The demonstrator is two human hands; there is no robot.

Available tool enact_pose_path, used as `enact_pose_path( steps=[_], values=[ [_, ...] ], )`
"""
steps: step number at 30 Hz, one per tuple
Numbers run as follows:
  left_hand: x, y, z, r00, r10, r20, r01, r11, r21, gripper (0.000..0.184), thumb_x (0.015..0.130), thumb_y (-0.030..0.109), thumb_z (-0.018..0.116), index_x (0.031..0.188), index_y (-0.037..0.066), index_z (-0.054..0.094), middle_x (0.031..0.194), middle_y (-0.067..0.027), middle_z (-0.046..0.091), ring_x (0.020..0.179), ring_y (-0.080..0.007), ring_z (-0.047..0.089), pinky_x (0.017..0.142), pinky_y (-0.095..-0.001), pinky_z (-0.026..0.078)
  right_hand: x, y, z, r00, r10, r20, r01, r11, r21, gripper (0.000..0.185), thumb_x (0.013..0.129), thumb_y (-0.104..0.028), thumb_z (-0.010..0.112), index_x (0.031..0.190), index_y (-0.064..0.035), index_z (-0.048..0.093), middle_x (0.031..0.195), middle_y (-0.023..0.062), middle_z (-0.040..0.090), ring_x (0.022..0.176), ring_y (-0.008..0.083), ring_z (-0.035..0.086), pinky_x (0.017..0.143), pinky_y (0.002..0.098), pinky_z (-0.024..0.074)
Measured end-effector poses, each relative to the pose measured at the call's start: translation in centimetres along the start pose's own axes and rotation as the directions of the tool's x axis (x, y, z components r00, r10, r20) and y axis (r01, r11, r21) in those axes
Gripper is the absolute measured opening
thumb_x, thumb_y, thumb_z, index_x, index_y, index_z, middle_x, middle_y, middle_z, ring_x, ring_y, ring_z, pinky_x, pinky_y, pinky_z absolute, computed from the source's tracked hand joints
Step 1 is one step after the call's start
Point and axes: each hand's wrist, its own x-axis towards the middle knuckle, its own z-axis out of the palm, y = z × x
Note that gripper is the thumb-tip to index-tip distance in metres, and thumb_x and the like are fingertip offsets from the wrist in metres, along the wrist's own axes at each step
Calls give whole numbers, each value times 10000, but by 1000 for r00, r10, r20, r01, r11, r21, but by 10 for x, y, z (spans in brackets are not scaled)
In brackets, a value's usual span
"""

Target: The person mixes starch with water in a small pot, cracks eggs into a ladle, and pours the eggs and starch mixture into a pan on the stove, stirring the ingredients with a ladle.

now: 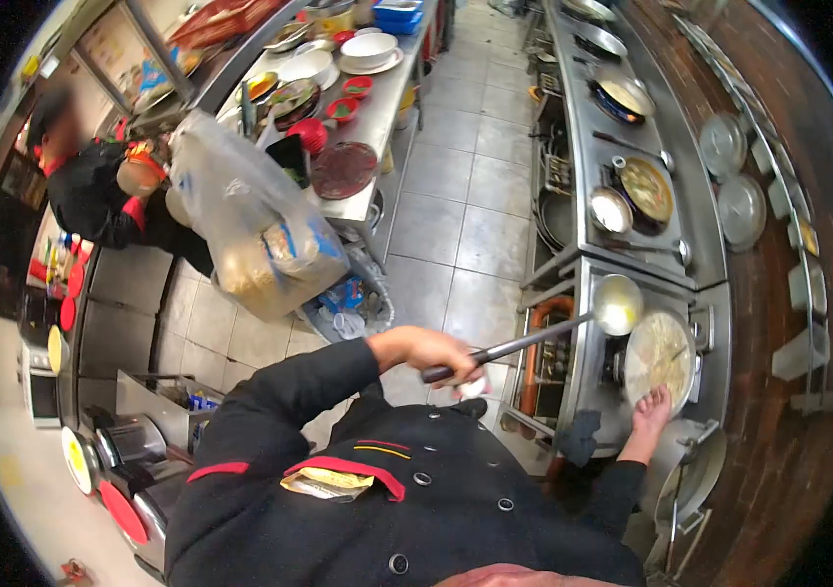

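Observation:
My left hand (pixel 436 356) is closed round the dark handle of a ladle (pixel 617 304). A small white object (pixel 473 387) shows beside its fingers; I cannot make out what it is. The ladle's bowl holds yellowish liquid and hangs beside a round pan (pixel 663 333) with pale, cloudy contents. At the pan's near edge is my right hand (pixel 653 407), its fingers pressed together; what they hold, if anything, is too small to tell. A thin utensil seems to lie in the pan.
Pans with food (pixel 645 190) line the steel stove counter (pixel 587 220) ahead. A large plastic bag (pixel 255 215) stands left of the tiled aisle (pixel 455 196), by a worktop (pixel 389 132) with bowls. Another person (pixel 93 191) is at the far left. A dark cloth (pixel 581 436) hangs near my right sleeve.

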Motion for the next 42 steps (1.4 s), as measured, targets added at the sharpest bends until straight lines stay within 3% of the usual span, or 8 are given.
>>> enact_pose_path(
  steps=[4, 13, 26, 29, 31, 35, 38, 42],
  values=[
    [-127, -72, -5, 973, 9, -231, 19, 993, 119, 398, 851, 222, 617, 1172, -12, 594, 975, -39, 612, 834, -132, 624, 781, -283, 506, -78, 57, 184, 917, -91, 388, 195, 951, -238, 435, 897, -61, 671, 1304, -74, 520, 866, -15, 547, 535, 37, 389, 410, 189, 273],
    [-259, -198, 1, 794, 15, -608, 14, 999, 43, 328, 812, 219, 631, 1075, 24, 601, 874, -14, 598, 777, -122, 592, 727, -279, 502, -157, 273, 525, 636, 116, 763, 561, 609, -561, 278, 811, -56, 706, 1087, -65, 673, 807, 6, 631, 642, 105, 544, 523, 263, 434],
    [-270, -255, 68, 696, -143, -704, -238, 879, -414, 481, 856, 205, 632, 1273, -21, 550, 985, -47, 614, 862, -155, 626, 800, -303, 513, -188, 518, 870, 41, 163, 986, 979, -201, -7, 260, 865, -215, 598, 1007, -60, 752, 971, 220, 708, 930, 402, 686, 866, 459, 541],
    [-266, -260, 82, 675, -119, -728, -260, 885, -386, 491, 843, 236, 625, 1262, -12, 561, 970, -53, 611, 847, -155, 622, 812, -305, 505, -199, 511, 886, 149, 303, 941, 966, -249, -73, 299, 877, -265, 624, 1043, -42, 734, 1009, 218, 713, 985, 384, 682, 876, 446, 534],
    [-267, -249, 92, 628, -154, -763, -197, 917, -347, 499, 831, 240, 627, 1256, -12, 561, 958, -50, 604, 851, -155, 620, 806, -302, 503, -193, 489, 860, 83, 121, 989, 974, 198, -106, 436, 858, -338, 680, 1089, 31, 680, 1096, 276, 678, 1038, 413, 661, 890, 467, 523],
    [-263, -235, 95, 596, -99, -796, -122, 970, -212, 345, 830, 251, 644, 1090, 24, 623, 1111, -69, 593, 916, -187, 593, 837, -305, 483, -198, 421, 726, 340, -78, 937, 892, 341, -295, 467, 898, -356, 659, 1217, -21, 603, 1119, 223, 686, 982, 357, 676, 873, 420, 517],
    [-251, -246, 76, 561, 113, -820, -166, 986, 23, 334, 829, 261, 635, 1058, 18, 621, 1206, -115, 566, 1037, -229, 568, 938, -338, 451, -125, 462, 529, 511, 491, 706, 485, 514, -708, 217, 968, -232, 514, 1013, -50, 623, 825, 70, 640, 669, 193, 593, 581, 361, 499],
    [-231, -226, 44, 556, 254, -791, -252, 959, 131, 419, 827, 239, 623, 1181, 17, 589, 1170, -99, 562, 1086, -217, 544, 967, -330, 436, -235, 432, 318, 112, 990, 89, -191, 110, -975, 480, 1000, -314, 495, 1394, -47, 432, 1272, 210, 547, 1098, 333, 605, 896, 478, 550]
  ],
)
